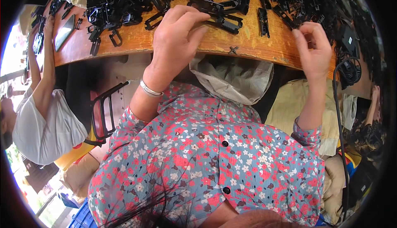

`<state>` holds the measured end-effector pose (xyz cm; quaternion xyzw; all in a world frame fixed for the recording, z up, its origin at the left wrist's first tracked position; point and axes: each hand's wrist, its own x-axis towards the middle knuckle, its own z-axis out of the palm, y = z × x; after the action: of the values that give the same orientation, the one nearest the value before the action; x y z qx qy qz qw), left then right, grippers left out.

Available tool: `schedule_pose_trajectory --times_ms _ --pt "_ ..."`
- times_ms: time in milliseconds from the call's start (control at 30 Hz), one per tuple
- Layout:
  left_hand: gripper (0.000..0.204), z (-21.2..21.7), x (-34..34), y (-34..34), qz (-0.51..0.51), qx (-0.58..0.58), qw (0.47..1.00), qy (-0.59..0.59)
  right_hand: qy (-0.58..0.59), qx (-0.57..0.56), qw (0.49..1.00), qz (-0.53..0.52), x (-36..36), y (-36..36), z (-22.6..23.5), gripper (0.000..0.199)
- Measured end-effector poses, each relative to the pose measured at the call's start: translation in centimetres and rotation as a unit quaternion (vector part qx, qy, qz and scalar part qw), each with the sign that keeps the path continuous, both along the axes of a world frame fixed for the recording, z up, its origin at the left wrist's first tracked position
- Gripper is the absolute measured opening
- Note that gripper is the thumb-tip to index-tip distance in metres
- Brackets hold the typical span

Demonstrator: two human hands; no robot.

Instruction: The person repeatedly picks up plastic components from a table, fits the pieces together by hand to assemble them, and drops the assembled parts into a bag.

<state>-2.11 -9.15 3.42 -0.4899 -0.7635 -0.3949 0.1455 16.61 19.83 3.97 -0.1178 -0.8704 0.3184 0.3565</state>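
Observation:
Over the table's near edge, my left hand has its thumb and forefinger drawn together, pointing right. A black plastic frame-like part lies just beyond those fingertips; whatever they hold is hidden. Farther right, my right hand is curled with thumb and forefinger pinched. Between those tips is the near end of a narrow black plastic part. Another slim black part lies on the wood between my hands. A small dark cross-shaped piece sits by the edge.
Heaps of black plastic parts cover the wooden table. A pale sack hangs open below the edge. A black cable runs down at the right. A co-worker's arm reaches in at the left, near a metal-framed stool.

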Motion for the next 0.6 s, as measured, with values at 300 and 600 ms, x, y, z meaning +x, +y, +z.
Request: schedule_pose_trajectory --times_ms 300,600 --pt "0.018 0.9 -0.4 1.5 -0.011 -0.036 0.996 0.085 -0.049 0.079 0.986 0.136 -1.6 -6.9 0.8 0.016" --pt "0.013 0.1 -0.9 0.3 -0.018 0.012 0.997 -0.074 -0.062 0.114 0.984 0.124 -2.3 -6.9 0.1 0.012"
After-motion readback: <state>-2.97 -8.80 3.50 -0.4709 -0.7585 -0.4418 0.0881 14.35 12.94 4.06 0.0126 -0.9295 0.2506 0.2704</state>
